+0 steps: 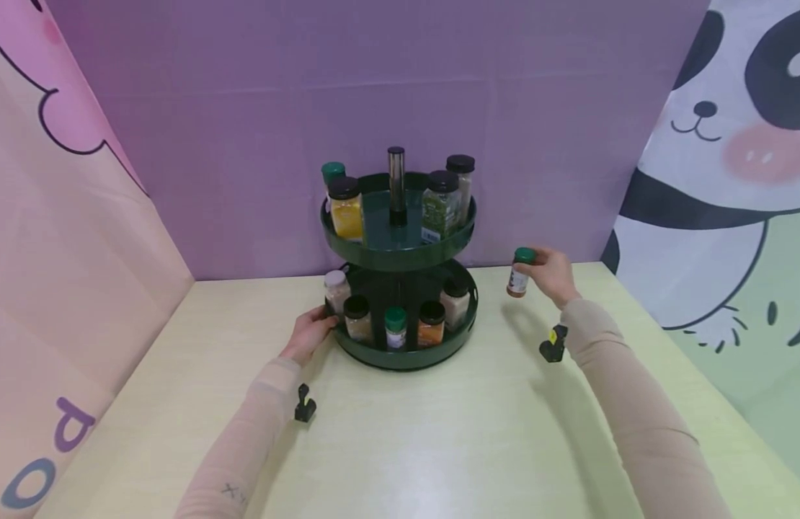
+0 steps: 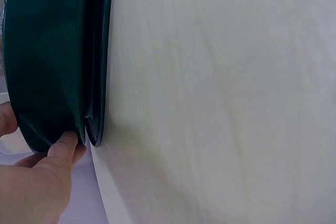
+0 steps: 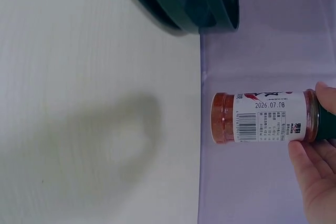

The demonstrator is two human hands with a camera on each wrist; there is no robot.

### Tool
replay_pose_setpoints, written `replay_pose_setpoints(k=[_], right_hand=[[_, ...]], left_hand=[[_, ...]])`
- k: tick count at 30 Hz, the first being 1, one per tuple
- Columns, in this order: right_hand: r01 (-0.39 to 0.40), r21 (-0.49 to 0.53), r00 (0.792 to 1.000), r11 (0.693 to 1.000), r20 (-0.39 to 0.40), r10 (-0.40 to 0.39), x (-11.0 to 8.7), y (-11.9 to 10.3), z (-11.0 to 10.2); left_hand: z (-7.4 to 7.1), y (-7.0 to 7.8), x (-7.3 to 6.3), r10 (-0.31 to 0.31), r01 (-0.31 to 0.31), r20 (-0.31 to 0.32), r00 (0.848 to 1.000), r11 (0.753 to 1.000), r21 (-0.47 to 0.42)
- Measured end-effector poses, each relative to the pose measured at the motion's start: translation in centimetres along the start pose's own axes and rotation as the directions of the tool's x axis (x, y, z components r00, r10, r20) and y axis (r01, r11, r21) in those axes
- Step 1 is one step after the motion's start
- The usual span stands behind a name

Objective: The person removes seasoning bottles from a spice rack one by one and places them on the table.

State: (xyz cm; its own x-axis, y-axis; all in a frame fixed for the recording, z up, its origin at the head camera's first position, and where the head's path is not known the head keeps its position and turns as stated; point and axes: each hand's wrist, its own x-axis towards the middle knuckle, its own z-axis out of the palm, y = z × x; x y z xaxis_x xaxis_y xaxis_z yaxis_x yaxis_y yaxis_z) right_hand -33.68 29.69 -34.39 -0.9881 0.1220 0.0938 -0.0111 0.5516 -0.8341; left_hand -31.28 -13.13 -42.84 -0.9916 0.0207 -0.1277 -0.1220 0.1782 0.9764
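Note:
A dark green two-tier spice rack [image 1: 400,359] stands near the back of the table, with jars on both tiers. My left hand [image 1: 311,333] holds the lower tier's edge at its left side. In the left wrist view, fingertips [image 2: 65,140] lie against the green wall [image 2: 47,66]. Right of the rack and above the table, my right hand [image 1: 554,277] grips a spice jar [image 1: 517,282] near its green lid. Red-orange contents and a white printed label show on this spice jar [image 3: 268,118] in the right wrist view.
The upper tier bears a yellow jar [image 1: 347,218], a green-labelled jar [image 1: 440,209] and others. Below are a green-lidded jar [image 1: 396,331], an orange jar [image 1: 431,328] and several more. A purple backdrop [image 1: 264,130] rises behind the table [image 1: 400,447].

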Motion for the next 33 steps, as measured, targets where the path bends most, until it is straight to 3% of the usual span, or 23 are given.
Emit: replay_pose_setpoints(k=[23,33], right_hand=[[-0.065,-0.037,0.996,0.997,-0.061,0.063,-0.5,2.9,-1.8],[-0.052,-0.058,0.996,0.997,-0.078,0.048,-0.5,4.0,-2.0]], left_hand=[[0.0,-0.2,0.1,-0.016,0.016,0.007,1.0,1.0,-0.013],[-0.1,-0.1,0.1,-0.019,0.019,0.008,1.0,1.0,-0.019]])
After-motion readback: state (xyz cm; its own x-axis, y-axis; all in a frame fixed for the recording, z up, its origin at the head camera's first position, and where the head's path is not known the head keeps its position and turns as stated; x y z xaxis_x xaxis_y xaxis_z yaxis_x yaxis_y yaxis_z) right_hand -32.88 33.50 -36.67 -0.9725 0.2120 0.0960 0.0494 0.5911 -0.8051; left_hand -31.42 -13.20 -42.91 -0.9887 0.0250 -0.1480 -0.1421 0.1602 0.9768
